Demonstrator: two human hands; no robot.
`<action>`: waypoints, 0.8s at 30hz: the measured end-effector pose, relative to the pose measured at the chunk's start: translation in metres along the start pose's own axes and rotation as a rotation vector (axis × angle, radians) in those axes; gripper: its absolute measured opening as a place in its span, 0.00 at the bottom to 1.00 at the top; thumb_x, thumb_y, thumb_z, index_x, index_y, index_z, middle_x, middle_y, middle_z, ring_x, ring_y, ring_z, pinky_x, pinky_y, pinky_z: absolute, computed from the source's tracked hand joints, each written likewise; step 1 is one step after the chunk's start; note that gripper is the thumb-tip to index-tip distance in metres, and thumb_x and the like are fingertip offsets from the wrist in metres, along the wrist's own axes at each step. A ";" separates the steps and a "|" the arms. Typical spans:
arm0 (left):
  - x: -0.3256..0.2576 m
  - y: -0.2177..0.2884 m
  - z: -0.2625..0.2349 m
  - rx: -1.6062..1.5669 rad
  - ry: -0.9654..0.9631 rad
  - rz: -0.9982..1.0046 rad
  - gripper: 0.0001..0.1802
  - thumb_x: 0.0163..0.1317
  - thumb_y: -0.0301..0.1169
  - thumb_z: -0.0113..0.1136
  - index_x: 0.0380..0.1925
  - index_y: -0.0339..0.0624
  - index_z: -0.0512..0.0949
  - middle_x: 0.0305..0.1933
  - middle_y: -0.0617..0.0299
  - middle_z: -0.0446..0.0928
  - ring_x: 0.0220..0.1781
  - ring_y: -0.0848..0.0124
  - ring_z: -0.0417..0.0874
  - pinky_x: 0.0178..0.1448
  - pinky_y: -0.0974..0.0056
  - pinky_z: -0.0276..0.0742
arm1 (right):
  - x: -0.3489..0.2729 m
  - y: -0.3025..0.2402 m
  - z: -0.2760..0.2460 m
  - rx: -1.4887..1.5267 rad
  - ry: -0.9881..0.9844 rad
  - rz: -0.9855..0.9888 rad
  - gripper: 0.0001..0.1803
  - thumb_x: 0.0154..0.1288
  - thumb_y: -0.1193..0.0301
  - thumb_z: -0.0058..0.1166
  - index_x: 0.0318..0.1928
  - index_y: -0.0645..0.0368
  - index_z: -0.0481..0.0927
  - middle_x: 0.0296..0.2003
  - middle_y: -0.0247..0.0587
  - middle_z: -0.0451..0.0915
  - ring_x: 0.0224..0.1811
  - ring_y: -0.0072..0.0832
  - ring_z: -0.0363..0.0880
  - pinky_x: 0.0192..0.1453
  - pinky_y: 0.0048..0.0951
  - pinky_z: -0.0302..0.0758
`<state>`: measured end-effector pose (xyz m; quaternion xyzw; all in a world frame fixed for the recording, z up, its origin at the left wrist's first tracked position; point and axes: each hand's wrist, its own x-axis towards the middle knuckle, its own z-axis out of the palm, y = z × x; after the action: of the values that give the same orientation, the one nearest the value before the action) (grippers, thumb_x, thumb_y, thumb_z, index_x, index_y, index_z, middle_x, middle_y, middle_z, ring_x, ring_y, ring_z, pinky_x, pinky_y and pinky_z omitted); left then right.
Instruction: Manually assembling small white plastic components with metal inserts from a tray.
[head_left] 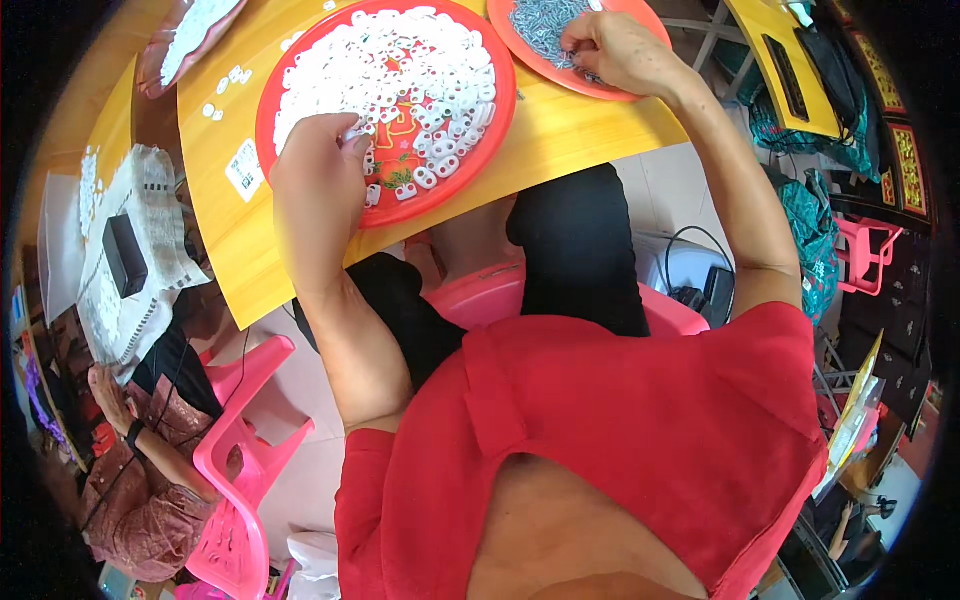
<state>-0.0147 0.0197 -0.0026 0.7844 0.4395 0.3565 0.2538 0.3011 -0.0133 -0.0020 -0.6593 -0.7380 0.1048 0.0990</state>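
Note:
A round red tray (508,95) on the yellow table holds a heap of small white plastic pieces (385,60), some with holes in them. Over its near left rim, my left hand (322,185) is closed in a pinch, with a small white plastic piece (352,133) at its fingertips. To the right, an orange-red plate (515,40) carries a pile of thin grey metal screws (545,25). My right hand (630,60) reaches into that pile with thumb and fingers drawn together. What sits between those fingers is too small to make out.
Loose white pieces (218,105) and a white printed label (243,170) lie on the yellow table (560,125). Another tray (160,75) stands at the far left. A co-worker's arm (165,455) rests near a pink chair (235,500) on the left.

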 end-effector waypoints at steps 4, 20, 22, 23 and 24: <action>0.000 0.001 -0.001 0.015 0.005 0.014 0.09 0.46 0.18 0.58 0.30 0.33 0.77 0.30 0.54 0.76 0.25 0.68 0.77 0.32 0.69 0.72 | -0.002 -0.005 -0.002 0.017 -0.050 -0.005 0.06 0.52 0.78 0.53 0.33 0.64 0.77 0.31 0.46 0.77 0.35 0.34 0.76 0.40 0.31 0.72; -0.001 -0.002 0.001 -0.256 0.027 -0.186 0.06 0.54 0.20 0.54 0.32 0.31 0.76 0.33 0.55 0.78 0.31 0.72 0.77 0.36 0.72 0.72 | -0.011 0.002 -0.021 0.177 -0.028 -0.022 0.04 0.59 0.76 0.46 0.30 0.63 0.68 0.22 0.38 0.65 0.25 0.26 0.63 0.32 0.25 0.65; -0.004 -0.003 -0.003 -0.375 0.042 -0.303 0.08 0.56 0.20 0.51 0.35 0.29 0.75 0.34 0.56 0.77 0.33 0.74 0.77 0.38 0.73 0.73 | -0.004 0.006 -0.020 0.209 -0.047 -0.052 0.05 0.60 0.75 0.47 0.28 0.63 0.68 0.21 0.33 0.64 0.25 0.19 0.61 0.30 0.23 0.63; -0.005 -0.007 -0.002 -0.611 0.018 -0.300 0.09 0.57 0.20 0.50 0.37 0.29 0.74 0.35 0.53 0.77 0.35 0.72 0.77 0.39 0.72 0.74 | -0.008 0.003 -0.023 0.251 -0.019 -0.061 0.07 0.60 0.73 0.47 0.28 0.62 0.69 0.20 0.30 0.64 0.24 0.18 0.60 0.29 0.22 0.62; 0.001 -0.008 0.004 -0.868 -0.021 -0.270 0.09 0.58 0.20 0.49 0.39 0.28 0.73 0.37 0.50 0.77 0.36 0.71 0.78 0.41 0.71 0.75 | -0.018 0.002 -0.038 0.269 -0.053 0.100 0.07 0.60 0.72 0.48 0.27 0.62 0.70 0.20 0.28 0.64 0.24 0.16 0.60 0.29 0.20 0.61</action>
<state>-0.0158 0.0241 -0.0104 0.5445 0.3452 0.4636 0.6079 0.3160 -0.0301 0.0333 -0.6731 -0.6857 0.2251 0.1618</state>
